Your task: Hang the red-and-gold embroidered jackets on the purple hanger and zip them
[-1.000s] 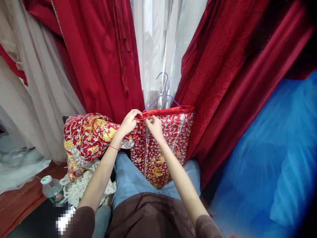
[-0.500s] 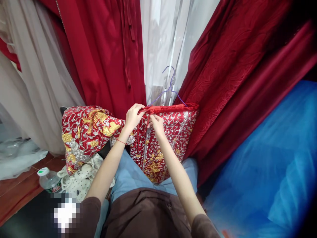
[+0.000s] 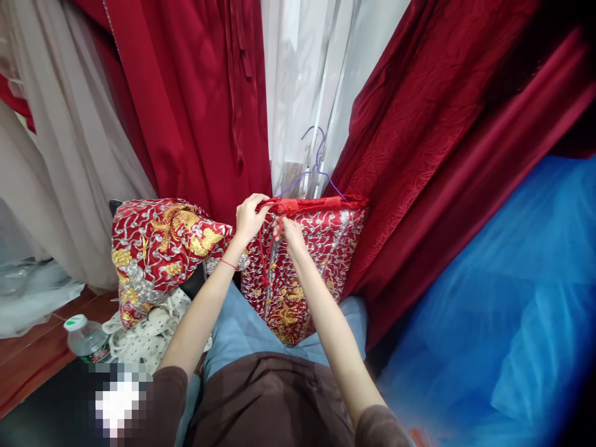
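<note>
A red garment (image 3: 321, 248) embroidered in gold and silver hangs on a purple wire hanger (image 3: 311, 166) and rests on my lap. My left hand (image 3: 249, 217) pinches the red waistband (image 3: 321, 203) at its top left corner. My right hand (image 3: 288, 231) is closed on a thin red tie (image 3: 268, 254) that hangs down just below the band. The two hands almost touch. A second piece of the same embroidered cloth (image 3: 158, 248) lies bunched to the left of my left wrist.
Dark red gowns (image 3: 419, 143) and pale sheer dresses (image 3: 69, 155) hang close in front. Blue plastic wrap (image 3: 503, 298) fills the right side. A capped water bottle (image 3: 86, 338) and a white dotted cloth (image 3: 149, 335) lie at lower left on a wooden floor.
The view has shifted slightly. My hands stay at the waistband; the right hand has dropped a little and the red tie now hangs down straighter.
</note>
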{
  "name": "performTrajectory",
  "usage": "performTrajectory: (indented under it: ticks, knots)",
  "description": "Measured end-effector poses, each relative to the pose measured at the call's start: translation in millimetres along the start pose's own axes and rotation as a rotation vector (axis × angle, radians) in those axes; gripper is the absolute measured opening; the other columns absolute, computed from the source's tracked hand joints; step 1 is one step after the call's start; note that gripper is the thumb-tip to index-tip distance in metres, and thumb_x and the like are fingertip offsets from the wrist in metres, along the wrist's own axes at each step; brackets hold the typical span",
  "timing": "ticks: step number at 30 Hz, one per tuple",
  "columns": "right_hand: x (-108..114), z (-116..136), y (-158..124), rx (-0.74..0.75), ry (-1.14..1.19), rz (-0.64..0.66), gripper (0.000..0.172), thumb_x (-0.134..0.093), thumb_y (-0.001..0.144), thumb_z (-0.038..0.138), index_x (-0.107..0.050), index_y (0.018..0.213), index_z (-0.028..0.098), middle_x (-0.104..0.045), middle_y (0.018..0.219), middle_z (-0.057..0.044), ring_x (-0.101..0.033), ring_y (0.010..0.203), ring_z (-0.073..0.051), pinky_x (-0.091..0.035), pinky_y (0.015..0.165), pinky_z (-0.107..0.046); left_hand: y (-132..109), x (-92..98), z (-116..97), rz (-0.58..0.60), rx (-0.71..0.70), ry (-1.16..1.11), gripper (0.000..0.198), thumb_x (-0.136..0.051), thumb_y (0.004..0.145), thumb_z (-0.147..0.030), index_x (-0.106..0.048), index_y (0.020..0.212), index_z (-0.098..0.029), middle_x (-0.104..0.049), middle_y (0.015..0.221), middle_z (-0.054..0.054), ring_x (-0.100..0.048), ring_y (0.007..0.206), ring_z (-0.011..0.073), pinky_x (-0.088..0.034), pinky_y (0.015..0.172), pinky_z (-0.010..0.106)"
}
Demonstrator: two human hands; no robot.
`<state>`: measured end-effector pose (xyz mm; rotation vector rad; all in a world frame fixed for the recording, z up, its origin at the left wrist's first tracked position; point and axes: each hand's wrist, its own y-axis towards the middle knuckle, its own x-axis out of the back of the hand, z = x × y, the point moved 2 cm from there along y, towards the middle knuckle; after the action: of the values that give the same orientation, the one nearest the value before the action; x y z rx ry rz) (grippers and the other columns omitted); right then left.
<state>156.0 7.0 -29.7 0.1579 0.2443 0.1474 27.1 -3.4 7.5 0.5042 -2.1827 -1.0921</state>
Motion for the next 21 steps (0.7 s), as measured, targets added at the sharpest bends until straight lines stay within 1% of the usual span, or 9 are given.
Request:
performTrajectory:
  ticks: [2, 4, 7, 9, 10, 15, 18, 21]
  knots:
    - [1, -3, 3, -0.055, 0.016, -0.005, 0.031, -0.050, 0.090, 0.025, -0.061, 0.061, 0.017, -0.056, 0.045, 0.003, -0.046, 0.039, -0.007, -0.038, 0.046, -0.020, 2, -0.2, 0, -0.022, 0.020, -0.009, 0.013, -0.057, 0.092, -0.027, -0.069, 0.095, -0.021, -0.074, 0.102, 0.004, -0.067, 0.091, 0.0189, -0.048, 0.084, 0.027]
    - [5, -10, 3, -0.124, -0.002, 0.002, 0.030, -0.052, 0.087, 0.023, -0.059, 0.058, 0.018, -0.053, 0.043, 0.004, -0.045, 0.041, -0.007, -0.039, 0.050, -0.020, 6, 0.2, 0, -0.048, 0.073, -0.011, 0.014, -0.057, 0.092, -0.029, -0.069, 0.095, -0.022, -0.075, 0.096, 0.002, -0.066, 0.084, 0.0186, -0.048, 0.080, 0.027]
    - [11, -22, -2, -0.191, -0.048, 0.094, 0.030, -0.054, 0.084, 0.025, -0.059, 0.055, 0.018, -0.052, 0.041, 0.004, -0.046, 0.044, -0.008, -0.039, 0.054, -0.021, 11, 1.8, 1, -0.073, 0.118, -0.021, 0.014, -0.058, 0.091, -0.033, -0.069, 0.095, -0.023, -0.075, 0.091, 0.001, -0.066, 0.080, 0.0188, -0.047, 0.077, 0.027]
    - [13, -27, -5, -0.183, -0.058, 0.151, 0.030, -0.056, 0.084, 0.029, -0.060, 0.057, 0.018, -0.054, 0.043, 0.004, -0.047, 0.045, -0.008, -0.039, 0.056, -0.020, 13, 3.2, 2, -0.068, 0.120, -0.039, 0.015, -0.059, 0.091, -0.035, -0.069, 0.094, -0.024, -0.075, 0.092, 0.001, -0.066, 0.083, 0.0192, -0.047, 0.077, 0.027]
    - [13, -29, -7, -0.167, -0.059, 0.159, 0.030, -0.057, 0.084, 0.031, -0.061, 0.058, 0.018, -0.055, 0.044, 0.004, -0.048, 0.046, -0.007, -0.040, 0.057, -0.020, 13, 3.8, 4, -0.063, 0.119, -0.053, 0.015, -0.059, 0.090, -0.035, -0.069, 0.094, -0.023, -0.075, 0.093, 0.001, -0.066, 0.084, 0.0193, -0.047, 0.078, 0.027]
    - [7, -37, -2, -0.122, -0.057, 0.098, 0.031, -0.058, 0.084, 0.036, -0.058, 0.058, 0.019, -0.056, 0.046, 0.004, -0.049, 0.046, -0.008, -0.040, 0.058, -0.020, 12, 4.8, 11, -0.071, 0.113, -0.133, 0.015, -0.061, 0.089, -0.034, -0.068, 0.092, -0.021, -0.074, 0.093, 0.002, -0.066, 0.084, 0.0187, -0.047, 0.078, 0.026]
    - [8, -53, -3, -0.129, -0.122, 0.091, 0.035, -0.057, 0.086, 0.038, -0.056, 0.057, 0.019, -0.054, 0.044, 0.004, -0.048, 0.045, -0.008, -0.040, 0.058, -0.020, 13, 3.7, 13, -0.096, 0.130, -0.171, 0.015, -0.061, 0.089, -0.033, -0.067, 0.093, -0.021, -0.074, 0.094, 0.002, -0.066, 0.087, 0.0190, -0.049, 0.080, 0.026]
    - [17, -75, -12, -0.198, -0.189, 0.116, 0.036, -0.055, 0.087, 0.032, -0.053, 0.053, 0.019, -0.052, 0.041, 0.003, -0.045, 0.043, -0.008, -0.040, 0.057, -0.021, 15, 4.5, 16, -0.122, 0.108, -0.235, 0.015, -0.060, 0.090, -0.033, -0.066, 0.094, -0.020, -0.073, 0.096, 0.004, -0.067, 0.093, 0.0196, -0.050, 0.084, 0.027]
